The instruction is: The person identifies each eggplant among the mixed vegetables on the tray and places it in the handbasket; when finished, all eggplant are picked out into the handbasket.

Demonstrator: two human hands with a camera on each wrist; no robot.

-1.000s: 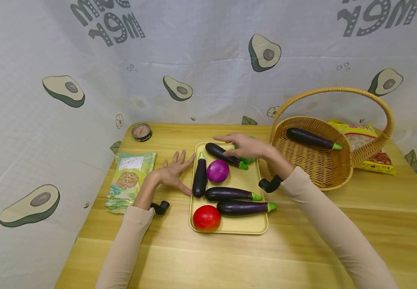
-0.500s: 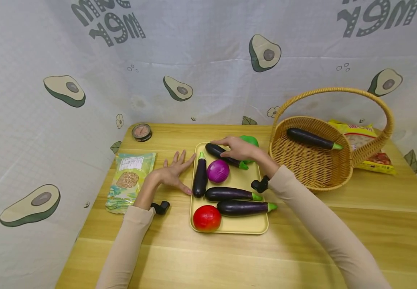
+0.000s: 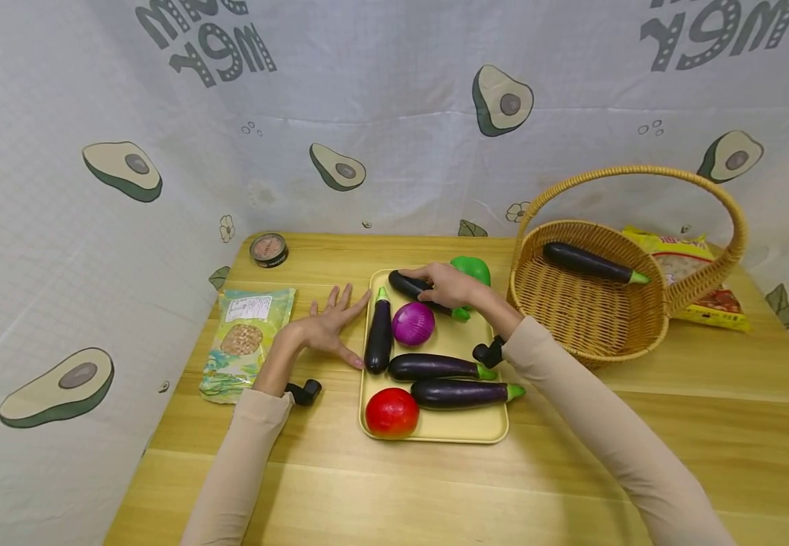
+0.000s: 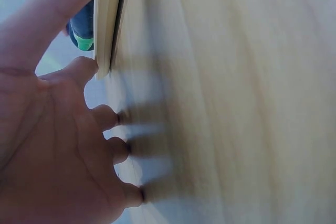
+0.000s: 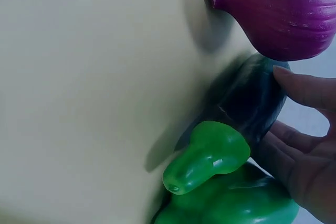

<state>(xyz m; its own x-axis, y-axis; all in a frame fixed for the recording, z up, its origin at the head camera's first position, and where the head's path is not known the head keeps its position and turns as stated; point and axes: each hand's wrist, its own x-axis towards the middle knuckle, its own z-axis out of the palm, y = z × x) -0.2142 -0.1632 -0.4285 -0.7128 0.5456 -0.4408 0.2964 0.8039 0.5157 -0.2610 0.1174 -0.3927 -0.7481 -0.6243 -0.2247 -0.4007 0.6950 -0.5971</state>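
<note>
My right hand [image 3: 452,287] grips a dark eggplant [image 5: 252,98] at the far end of the yellow tray [image 3: 435,434], thumb on one side and fingers on the other. Its green stem points toward a green pepper [image 3: 471,268]. A purple onion [image 3: 413,324] lies just nearer than that eggplant. My left hand [image 3: 322,327] rests on the table with fingers spread. Its thumb and index finger reach the tray's left edge, beside an upright-lying eggplant [image 3: 378,334]. Two more eggplants, one of them nearer [image 3: 459,393], lie crosswise on the tray, with a tomato [image 3: 391,413] at the near left corner.
A wicker basket [image 3: 589,349] with a tall handle stands at the right, an eggplant [image 3: 589,262] inside it. Behind it lies a yellow-red bag [image 3: 715,307]. At the left are a green food pouch [image 3: 247,349] and a small round tin [image 3: 268,249]. A printed curtain [image 3: 408,182] hangs behind.
My right hand has come down and leftward from above the pepper onto the far eggplant and closed its fingers round it. More of the pepper shows now. My left hand stays put.
</note>
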